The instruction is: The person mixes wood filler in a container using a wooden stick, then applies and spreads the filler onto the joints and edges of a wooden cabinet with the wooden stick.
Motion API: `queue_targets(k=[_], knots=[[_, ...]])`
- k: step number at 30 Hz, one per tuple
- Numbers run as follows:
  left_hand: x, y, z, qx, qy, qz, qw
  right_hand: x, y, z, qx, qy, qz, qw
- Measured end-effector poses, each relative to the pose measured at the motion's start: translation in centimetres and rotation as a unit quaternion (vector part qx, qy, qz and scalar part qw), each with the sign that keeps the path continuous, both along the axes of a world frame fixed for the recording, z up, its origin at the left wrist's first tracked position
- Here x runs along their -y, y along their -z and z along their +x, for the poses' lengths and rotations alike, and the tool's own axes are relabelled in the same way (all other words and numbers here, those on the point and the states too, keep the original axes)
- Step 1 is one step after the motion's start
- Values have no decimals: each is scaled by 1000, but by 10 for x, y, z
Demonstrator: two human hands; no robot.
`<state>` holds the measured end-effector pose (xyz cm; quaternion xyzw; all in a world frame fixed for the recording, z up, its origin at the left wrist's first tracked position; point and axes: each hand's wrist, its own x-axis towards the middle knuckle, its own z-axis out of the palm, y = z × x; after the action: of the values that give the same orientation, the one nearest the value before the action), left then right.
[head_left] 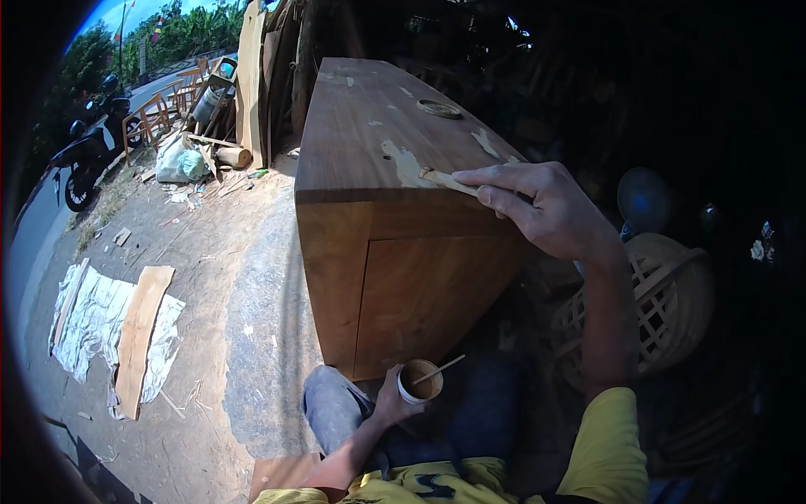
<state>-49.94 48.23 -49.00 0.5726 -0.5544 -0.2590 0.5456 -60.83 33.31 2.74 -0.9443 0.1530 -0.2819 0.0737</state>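
Note:
In the head view my right hand (550, 206) pinches a flat wooden stick (451, 181), its tip touching the top of a wooden cabinet (369, 151). Under and beside that tip lies a pale patch of filler (403, 161), with smaller pale smears elsewhere on the surface. My left hand (395, 401) is closed around a small white cup (406, 380), held low in front of the cabinet over my lap. Brown paste (426, 386) fills part of the cup, and a thin stick (445, 367) leans out over its rim.
A round lid-like disc (439, 109) lies on the cabinet top. To the right are a woven basket (663, 302) and a fan (644, 200) in shadow. A plank (143, 336) rests on white sheeting at left; lumber (250, 84), chairs (155, 118) and a motorcycle (84, 160) stand beyond.

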Motion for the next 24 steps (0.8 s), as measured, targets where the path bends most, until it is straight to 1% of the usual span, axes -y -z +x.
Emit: queue_targets(k=[2, 3, 5, 6, 8, 9, 10, 12, 14, 16, 17, 19, 20, 22, 24], knots=[[3, -1, 1, 3, -1, -7, 1000, 3, -4, 10, -70, -39, -101, 992], [1, -1, 0, 4, -2, -13, 1000, 3, -5, 6, -71, -39, -98, 992], [1, -1, 0, 4, -4, -11, 1000, 0, -9, -2, -94, -38, -147, 984], [2, -2, -2, 5, -6, -15, 1000, -5, -4, -4, -98, -39, -144, 984], [2, -4, -4, -3, -2, -8, 1000, -29, 15, -15, -1, 13, -168, 986], [2, -3, -2, -5, 1, -2, 1000, -34, 39, -13, 46, 15, -181, 982], [2, -3, -1, -7, 3, 4, 1000, -42, 64, -9, 77, 38, -166, 982], [4, 0, -1, -3, -1, 3, 1000, -43, 111, 3, 142, 11, -143, 979], [2, 1, -1, 4, -4, 5, 1000, -51, 135, 21, 175, 30, -153, 972], [1, -3, -1, 18, -14, -21, 1000, -54, 151, 43, 228, 38, -132, 964], [0, -4, -1, 21, -16, -20, 999, -55, 154, 53, 231, 36, -130, 963], [-2, -7, -1, 8, -10, -23, 1000, -55, 156, 71, 264, 27, -159, 951], [-3, -9, 0, 10, -11, -22, 1000, -50, 161, 77, 266, 28, -157, 951], [-4, -11, 0, 14, -17, -15, 1000, -40, 173, 86, 279, 52, -193, 939], [-4, -12, 1, 7, -17, -15, 1000, -53, 174, 80, 260, 67, -170, 948]])
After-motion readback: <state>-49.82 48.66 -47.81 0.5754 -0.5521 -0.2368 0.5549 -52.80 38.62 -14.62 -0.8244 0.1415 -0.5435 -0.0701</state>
